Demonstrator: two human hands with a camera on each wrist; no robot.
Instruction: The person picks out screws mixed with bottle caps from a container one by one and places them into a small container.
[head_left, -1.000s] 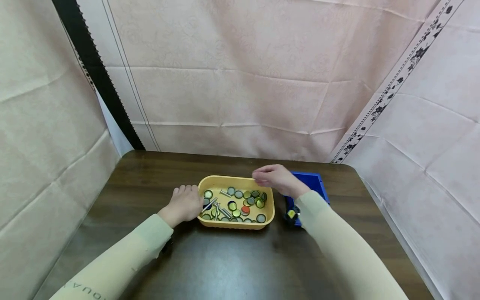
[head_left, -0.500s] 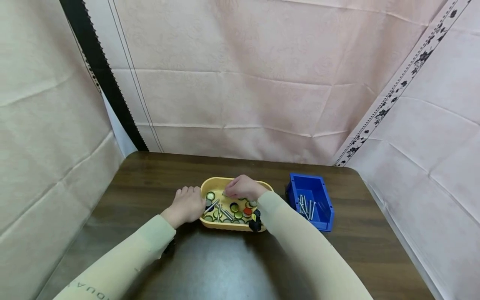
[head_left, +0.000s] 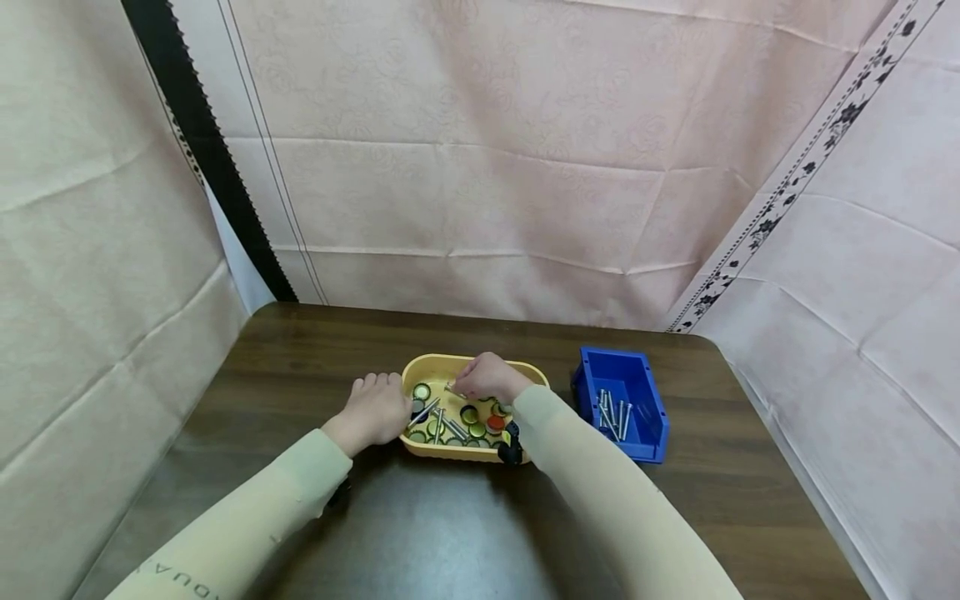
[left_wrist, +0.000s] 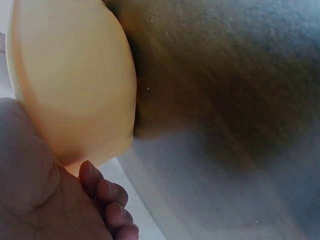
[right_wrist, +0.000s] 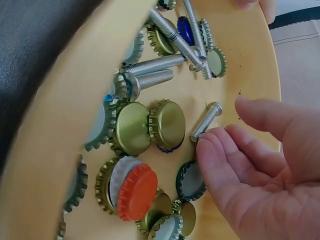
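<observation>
My left hand [head_left: 373,408] holds the left end of a yellow tray [head_left: 431,363]; in the left wrist view its fingers [left_wrist: 112,194] curl beside the tray's outer wall. Inside the tray lie several bottle caps, among them an orange cap [right_wrist: 137,192] and gold caps [right_wrist: 132,127], and several metal bolts [right_wrist: 155,65]. My right hand [head_left: 486,377] reaches into the tray from the right. In the right wrist view, its thumb and fingers stand apart beside a short bolt [right_wrist: 206,121], with the fingertips at the bolt's lower end. Whether they touch it, I cannot tell.
A blue bin [head_left: 651,421] with several bolts [head_left: 613,414] inside stands to the right of the tray. Both sit on a dark wooden table [head_left: 420,517]. Light cloth [head_left: 480,192] hangs behind the table and at both sides.
My right hand has moved left, from the tray's back right corner down into the tray. The blue bin, partly covered by the right arm before, now shows fully. My left hand keeps its hold.
</observation>
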